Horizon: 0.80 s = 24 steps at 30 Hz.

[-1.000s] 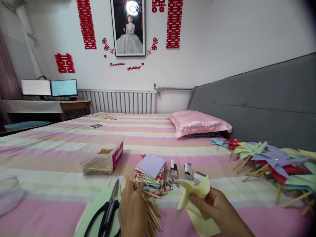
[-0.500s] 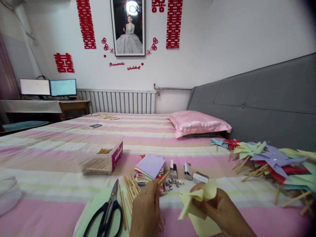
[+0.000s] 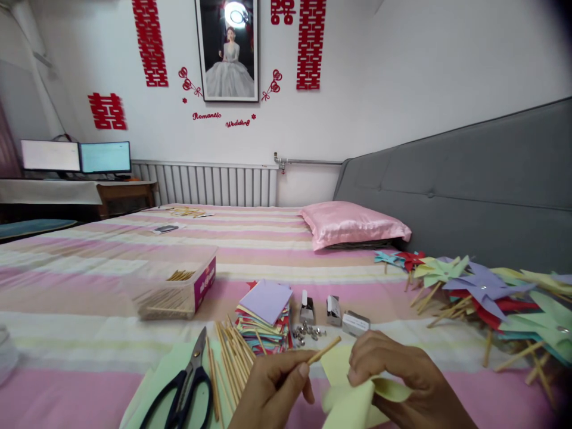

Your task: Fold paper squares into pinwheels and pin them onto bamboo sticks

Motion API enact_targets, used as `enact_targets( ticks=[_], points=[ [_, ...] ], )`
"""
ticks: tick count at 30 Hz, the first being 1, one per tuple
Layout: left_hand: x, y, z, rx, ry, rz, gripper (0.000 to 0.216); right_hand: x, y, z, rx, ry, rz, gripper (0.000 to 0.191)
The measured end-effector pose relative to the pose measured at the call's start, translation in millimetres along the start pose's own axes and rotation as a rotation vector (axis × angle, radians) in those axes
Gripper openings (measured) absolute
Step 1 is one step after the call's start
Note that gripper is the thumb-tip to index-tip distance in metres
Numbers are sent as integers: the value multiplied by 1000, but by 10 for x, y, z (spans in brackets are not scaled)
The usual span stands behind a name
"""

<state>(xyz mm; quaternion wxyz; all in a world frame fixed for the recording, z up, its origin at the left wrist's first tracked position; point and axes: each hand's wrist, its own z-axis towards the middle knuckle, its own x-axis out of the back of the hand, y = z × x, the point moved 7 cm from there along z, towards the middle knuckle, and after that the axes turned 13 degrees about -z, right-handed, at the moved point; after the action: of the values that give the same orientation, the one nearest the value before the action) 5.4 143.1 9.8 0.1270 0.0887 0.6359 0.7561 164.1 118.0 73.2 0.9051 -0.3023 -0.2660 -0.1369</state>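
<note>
Between the thumb and fingers of my left hand (image 3: 279,384) is a thin wooden stick (image 3: 326,349), its end pointing up and right. My right hand (image 3: 395,372) grips a pale yellow paper pinwheel (image 3: 353,405) with curled blades, partly covered by the fingers. A flat yellow paper sheet (image 3: 333,362) lies beneath it. Just beyond the hands are loose metal thumbtacks (image 3: 308,333) and a stack of coloured paper squares (image 3: 266,302). Left of my left hand lie more wooden sticks (image 3: 235,351) and black-handled scissors (image 3: 190,378), on green paper (image 3: 156,375).
A clear plastic box (image 3: 179,295) of sticks stands at left. Small boxes (image 3: 355,323) sit behind the thumbtacks. Finished pinwheels (image 3: 485,289) pile up at right, near the grey headboard (image 3: 469,173). A pink pillow (image 3: 353,223) lies farther back on the striped bedsheet (image 3: 80,333).
The stick in my left hand has tipped lower and swung right, towards the pinwheel. My right hand has turned the yellow pinwheel and lowered it. The view has shifted slightly right.
</note>
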Motion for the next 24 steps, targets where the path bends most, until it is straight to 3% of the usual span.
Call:
enact_targets(
  ticks=[4,9,24],
  points=[
    [-7,-77,-1,76,-22,-112,30,57,-68,16,59,43,-77,5],
    [-54,-73,10,76,-66,-242,27,131,-36,-7,15,120,-221,12],
    [-102,-184,-4,173,-95,-299,34,140,-114,11,103,163,-197,8]
  ],
)
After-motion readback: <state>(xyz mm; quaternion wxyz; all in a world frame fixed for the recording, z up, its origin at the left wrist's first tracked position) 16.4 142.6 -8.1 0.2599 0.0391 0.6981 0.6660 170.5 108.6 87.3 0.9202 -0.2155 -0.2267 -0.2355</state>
